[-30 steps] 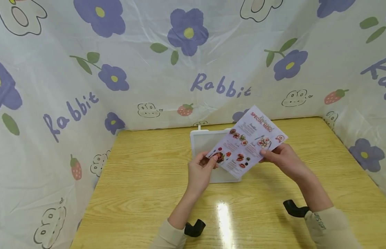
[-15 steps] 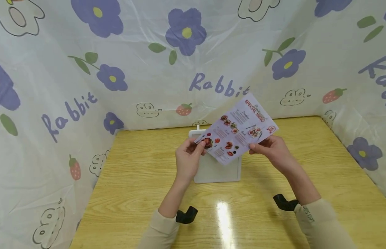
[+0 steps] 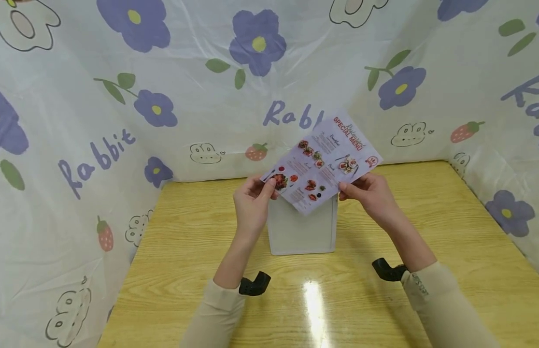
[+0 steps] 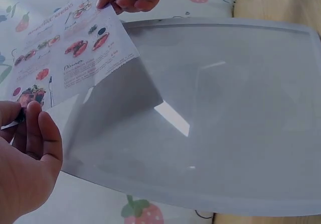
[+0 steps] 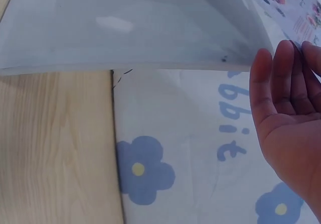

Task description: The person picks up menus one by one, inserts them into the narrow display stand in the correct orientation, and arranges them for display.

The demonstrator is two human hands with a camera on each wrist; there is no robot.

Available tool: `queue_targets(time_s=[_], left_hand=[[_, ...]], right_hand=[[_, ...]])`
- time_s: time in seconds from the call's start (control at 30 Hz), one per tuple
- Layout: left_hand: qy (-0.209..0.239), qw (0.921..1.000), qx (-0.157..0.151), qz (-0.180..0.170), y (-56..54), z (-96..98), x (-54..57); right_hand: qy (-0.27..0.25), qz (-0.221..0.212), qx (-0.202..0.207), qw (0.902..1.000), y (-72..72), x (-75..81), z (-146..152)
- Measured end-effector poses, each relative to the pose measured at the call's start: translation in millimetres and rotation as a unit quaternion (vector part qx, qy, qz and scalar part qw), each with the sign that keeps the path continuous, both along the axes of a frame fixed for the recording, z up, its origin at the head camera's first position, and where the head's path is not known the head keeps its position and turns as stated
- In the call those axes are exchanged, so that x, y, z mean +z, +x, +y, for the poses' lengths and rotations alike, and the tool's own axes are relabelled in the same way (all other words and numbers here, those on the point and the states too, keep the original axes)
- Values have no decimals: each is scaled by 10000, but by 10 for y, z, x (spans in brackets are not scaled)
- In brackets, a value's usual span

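Note:
Tilted in the air, a printed menu sheet (image 3: 318, 162) headed "Special Menu" shows its pictures of food. My left hand (image 3: 253, 205) pinches its lower left corner between thumb and fingers. At the sheet's right edge, my right hand (image 3: 375, 198) grips it with the thumb on the front. Behind and below the menu stands a white-framed panel (image 3: 302, 232) with a pale grey face, its upper part hidden by the sheet in the head view. In the left wrist view, the menu (image 4: 75, 48) overlaps one end of the glossy panel (image 4: 225, 118).
The wood-grain table (image 3: 191, 232) spreads under both arms. A white curtain (image 3: 234, 116) with purple flowers and "Rabbit" lettering hangs along the back and sides. Black angled pieces (image 3: 255, 283) stick out at both sleeve cuffs.
Both hands have carried the menu up and to the left, away from the near table edge. It now covers the panel's top, leaving the lower part in view. The panel stays put.

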State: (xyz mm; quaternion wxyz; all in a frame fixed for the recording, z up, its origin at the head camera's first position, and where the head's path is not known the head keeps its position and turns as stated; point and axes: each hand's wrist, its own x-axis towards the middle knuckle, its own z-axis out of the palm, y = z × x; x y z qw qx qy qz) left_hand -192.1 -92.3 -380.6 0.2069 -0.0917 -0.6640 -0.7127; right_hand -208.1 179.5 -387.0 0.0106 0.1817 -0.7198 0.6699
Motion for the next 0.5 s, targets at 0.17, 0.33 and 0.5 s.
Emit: queue_targets(time_s=[0.17, 0.33, 0.5], left_hand=[[59, 10000, -22, 10, -88, 15, 113], [218, 9997, -33, 102, -189, 19, 222], [490, 9987, -112, 115, -279, 10, 316]], right_hand=[[58, 52, -114, 9999, -38, 86, -2], [-78, 116, -140, 9998, -87, 161, -29], [-266, 111, -100, 9995, -144, 236, -57]])
